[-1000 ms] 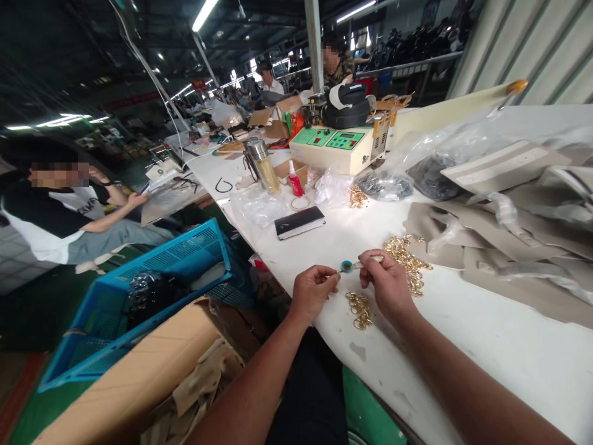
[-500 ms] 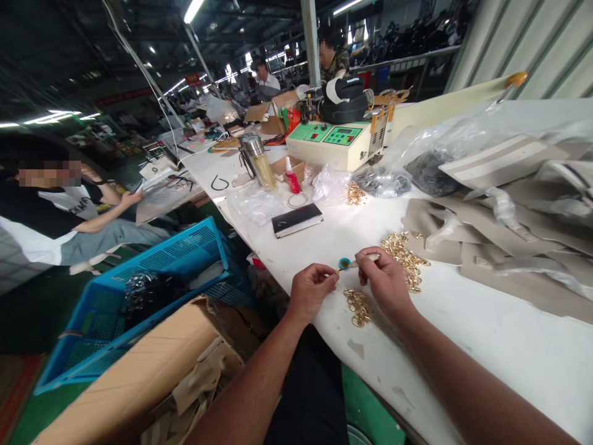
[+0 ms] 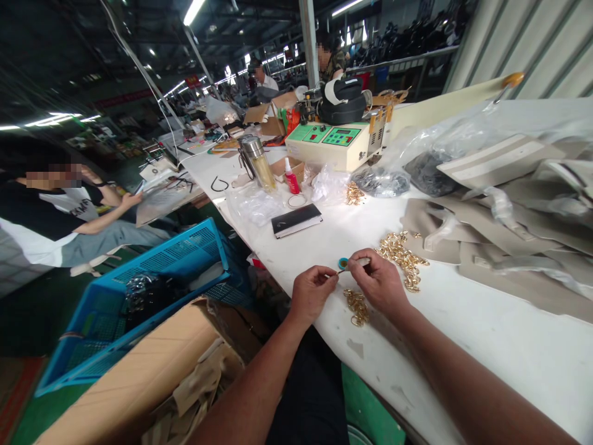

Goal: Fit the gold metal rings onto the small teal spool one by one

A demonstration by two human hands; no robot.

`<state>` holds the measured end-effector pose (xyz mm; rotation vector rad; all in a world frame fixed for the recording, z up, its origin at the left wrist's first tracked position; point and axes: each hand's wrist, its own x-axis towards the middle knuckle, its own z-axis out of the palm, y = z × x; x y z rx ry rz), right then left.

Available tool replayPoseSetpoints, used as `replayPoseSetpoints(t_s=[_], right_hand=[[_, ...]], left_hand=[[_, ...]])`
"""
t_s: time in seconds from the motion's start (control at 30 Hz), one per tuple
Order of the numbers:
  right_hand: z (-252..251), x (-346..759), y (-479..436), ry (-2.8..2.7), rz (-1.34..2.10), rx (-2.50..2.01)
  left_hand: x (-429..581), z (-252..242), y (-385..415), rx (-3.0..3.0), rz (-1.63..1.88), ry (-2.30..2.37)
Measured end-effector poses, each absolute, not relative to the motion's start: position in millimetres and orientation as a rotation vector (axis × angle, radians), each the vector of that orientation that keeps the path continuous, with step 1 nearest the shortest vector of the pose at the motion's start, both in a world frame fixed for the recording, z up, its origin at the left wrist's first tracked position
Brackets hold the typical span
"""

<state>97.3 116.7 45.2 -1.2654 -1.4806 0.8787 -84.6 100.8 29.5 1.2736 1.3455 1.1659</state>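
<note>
My left hand (image 3: 312, 293) is closed in a pinch over the table's near edge, with a tiny gold metal fitting (image 3: 338, 272) just showing at the fingertips. My right hand (image 3: 380, 281) grips a slim tool with a pale handle (image 3: 363, 262). Its thin tip points left and meets or nearly meets the fitting; I cannot tell which. Behind the fingertips sits a small blue cap (image 3: 343, 263) with something yellowish inside. One small pile of gold metal fittings (image 3: 356, 307) lies between my wrists, and a larger pile of gold fittings (image 3: 402, 256) lies beyond my right hand.
On the white table (image 3: 463, 346) are a black notebook (image 3: 296, 220), a red bottle (image 3: 291, 178), a flask (image 3: 257, 162) and a control box (image 3: 331, 145). Grey-beige panels (image 3: 509, 259) cover the right side. A blue crate (image 3: 152, 278) and cardboard box (image 3: 139, 364) stand left. A person sits beyond.
My right hand has shifted slightly left, bringing the tool closer to my left fingertips. My left hand has stayed almost in place, still pinching the fitting.
</note>
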Motion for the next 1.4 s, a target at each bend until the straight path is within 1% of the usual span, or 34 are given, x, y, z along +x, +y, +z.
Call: replayPoseSetpoints(t_s=[0.1, 0.27, 0.33, 0.47, 0.53, 0.7, 0.9, 0.97, 1.03, 1.17, 1.27, 1.4], right_hand=[[47.2, 97.8, 117.7, -1.478, 0.935, -1.274], [51.9, 99.0, 121.7, -1.172, 1.267, -1.273], [52.9, 101.1, 123.3, -1.201, 1.230, -1.292], [53.3, 113.4, 128.8, -1.297, 1.026, -1.377], [53.3, 123.8, 134.8, -1.179, 1.046, -1.331], [55.4, 155.1, 156.9, -0.698, 1.108, -1.044], [62.9, 184.9, 170.8, -0.412, 1.089, -0.886], [66.0, 191.8, 171.2, -0.374, 1.074, -0.879], [68.4, 196.8, 171.1, -0.350, 1.064, -0.876], [70.2, 200.5, 172.6, -0.323, 1.069, -0.858], [68.4, 198.3, 174.5, -0.317, 1.078, -0.836], [61.7, 190.2, 175.0, -0.304, 1.094, -0.852]], left_hand=[[-83.6, 29.0, 99.8, 1.305, 1.158, 1.401], [-84.0, 29.6, 102.3, 1.268, 1.139, 1.421], [-85.0, 30.8, 104.5, 1.211, 1.162, 1.423], [-85.3, 34.0, 105.1, 1.221, 1.169, 1.465], [-83.6, 34.8, 101.6, 1.358, 1.112, 1.521], [-77.0, 38.2, 86.8, 1.791, 1.025, 1.580], [-52.9, 65.5, 84.1, 2.163, 1.011, 1.577], [-32.7, 74.8, 89.9, 2.223, 0.909, 1.510], [-7.9, 79.9, 97.9, 2.294, 0.716, 1.449], [38.7, 78.3, 114.3, 2.439, 0.376, 1.467], [57.2, 72.3, 122.1, 2.457, 0.344, 1.532], [61.1, 63.1, 126.0, 2.400, 0.431, 1.461]])
